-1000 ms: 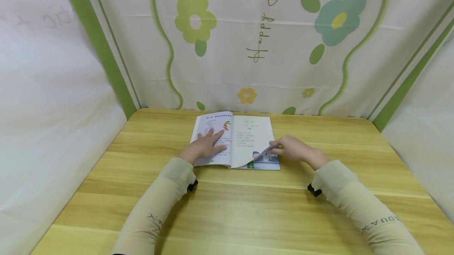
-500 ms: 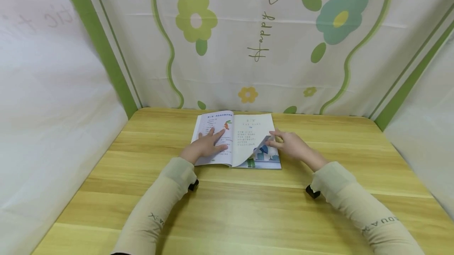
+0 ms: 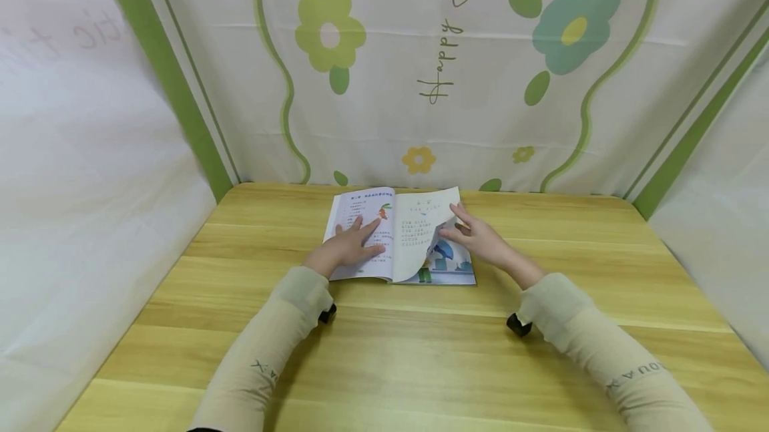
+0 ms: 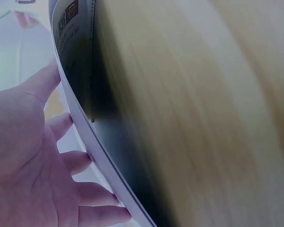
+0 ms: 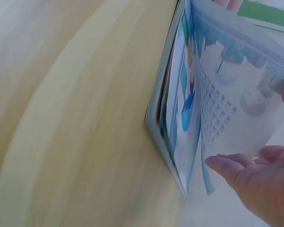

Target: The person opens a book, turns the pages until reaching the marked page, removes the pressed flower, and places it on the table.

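Observation:
An open book with printed pages lies near the back of the table, its left page [image 3: 360, 211] showing a small orange and green picture. My left hand [image 3: 345, 248] rests on that page with fingers spread. In the left wrist view its fingertips [image 4: 78, 162] touch the page near the book's edge. My right hand [image 3: 483, 242] holds the right-hand page [image 3: 414, 235] by its outer edge, fingers on one side and thumb on the other. That page is lifted and curled. Beneath it a blue illustrated page [image 3: 453, 272] shows. In the right wrist view the lifted page [image 5: 246, 109] bends upward, its printed underside visible.
The wooden table [image 3: 396, 358] runs under both forearms. A white curtain [image 3: 384, 118] with flowers and lettering hangs behind the table, and white fabric walls [image 3: 90, 185] stand at the sides. A small black device [image 3: 519, 324] sits under the right wrist.
My right hand has moved up and slightly left along the page's outer edge. The page curls further from its lower corner, exposing more of the blue illustration. My left hand has stayed put.

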`<state>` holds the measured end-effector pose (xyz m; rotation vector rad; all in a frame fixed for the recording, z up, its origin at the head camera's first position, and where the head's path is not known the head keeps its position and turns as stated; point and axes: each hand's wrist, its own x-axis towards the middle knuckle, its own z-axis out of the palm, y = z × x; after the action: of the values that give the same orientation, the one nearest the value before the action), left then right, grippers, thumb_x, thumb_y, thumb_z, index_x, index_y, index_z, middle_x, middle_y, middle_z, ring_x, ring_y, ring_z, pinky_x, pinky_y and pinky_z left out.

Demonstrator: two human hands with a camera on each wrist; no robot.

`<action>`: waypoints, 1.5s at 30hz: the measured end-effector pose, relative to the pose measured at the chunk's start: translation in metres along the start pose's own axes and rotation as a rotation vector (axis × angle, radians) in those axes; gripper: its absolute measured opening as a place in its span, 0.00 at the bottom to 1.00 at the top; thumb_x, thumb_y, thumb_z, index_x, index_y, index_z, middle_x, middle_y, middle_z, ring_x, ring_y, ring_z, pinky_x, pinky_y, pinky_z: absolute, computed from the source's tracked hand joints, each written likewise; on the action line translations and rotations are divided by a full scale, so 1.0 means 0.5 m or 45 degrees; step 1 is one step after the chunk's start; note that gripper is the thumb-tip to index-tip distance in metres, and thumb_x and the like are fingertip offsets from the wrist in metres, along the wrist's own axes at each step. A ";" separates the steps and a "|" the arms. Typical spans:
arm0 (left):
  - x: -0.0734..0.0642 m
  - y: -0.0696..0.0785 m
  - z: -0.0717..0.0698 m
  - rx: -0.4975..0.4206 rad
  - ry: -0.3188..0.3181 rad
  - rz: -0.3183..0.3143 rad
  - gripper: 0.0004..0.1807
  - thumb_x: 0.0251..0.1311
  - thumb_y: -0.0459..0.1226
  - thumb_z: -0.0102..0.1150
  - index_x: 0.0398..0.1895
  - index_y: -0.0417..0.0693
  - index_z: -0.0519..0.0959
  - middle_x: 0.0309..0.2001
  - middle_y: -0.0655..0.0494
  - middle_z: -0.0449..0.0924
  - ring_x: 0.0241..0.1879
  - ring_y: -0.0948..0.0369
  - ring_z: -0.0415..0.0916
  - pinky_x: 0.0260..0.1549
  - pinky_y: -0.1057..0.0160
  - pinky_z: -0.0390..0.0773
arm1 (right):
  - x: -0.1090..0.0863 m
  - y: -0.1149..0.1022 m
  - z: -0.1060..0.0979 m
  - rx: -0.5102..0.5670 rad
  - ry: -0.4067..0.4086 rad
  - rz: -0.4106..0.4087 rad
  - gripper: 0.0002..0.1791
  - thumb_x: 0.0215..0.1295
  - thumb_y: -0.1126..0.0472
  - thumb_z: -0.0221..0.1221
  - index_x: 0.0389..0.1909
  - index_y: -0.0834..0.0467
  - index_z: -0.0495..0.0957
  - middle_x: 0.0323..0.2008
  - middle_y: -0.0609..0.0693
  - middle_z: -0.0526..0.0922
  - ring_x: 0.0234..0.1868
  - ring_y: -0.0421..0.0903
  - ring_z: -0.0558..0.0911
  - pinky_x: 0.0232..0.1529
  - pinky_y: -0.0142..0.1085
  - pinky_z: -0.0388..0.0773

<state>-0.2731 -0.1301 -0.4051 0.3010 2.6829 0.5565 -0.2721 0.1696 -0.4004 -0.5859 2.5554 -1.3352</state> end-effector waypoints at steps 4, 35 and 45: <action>0.000 0.001 0.001 -0.006 0.001 0.002 0.39 0.62 0.61 0.45 0.73 0.70 0.44 0.73 0.48 0.30 0.66 0.33 0.27 0.60 0.36 0.37 | 0.005 -0.009 0.016 0.138 -0.002 0.033 0.51 0.61 0.40 0.56 0.73 0.50 0.33 0.72 0.51 0.26 0.69 0.58 0.51 0.63 0.49 0.56; 0.004 -0.002 0.002 0.013 0.026 0.049 0.39 0.61 0.63 0.44 0.73 0.69 0.45 0.73 0.47 0.32 0.66 0.32 0.30 0.61 0.36 0.39 | 0.002 -0.090 0.098 0.355 -0.155 -0.108 0.46 0.65 0.62 0.58 0.73 0.60 0.37 0.71 0.60 0.29 0.68 0.64 0.45 0.62 0.53 0.55; -0.004 -0.018 -0.008 -0.035 0.038 0.194 0.31 0.71 0.53 0.33 0.74 0.58 0.46 0.72 0.45 0.36 0.70 0.47 0.32 0.64 0.43 0.33 | 0.028 -0.047 0.124 0.161 -0.098 -0.144 0.44 0.59 0.50 0.63 0.72 0.53 0.51 0.73 0.53 0.38 0.69 0.55 0.51 0.61 0.45 0.61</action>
<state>-0.2743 -0.1400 -0.4047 0.4959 2.6939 0.6473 -0.2570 0.1053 -0.4165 -0.7519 2.3880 -1.4684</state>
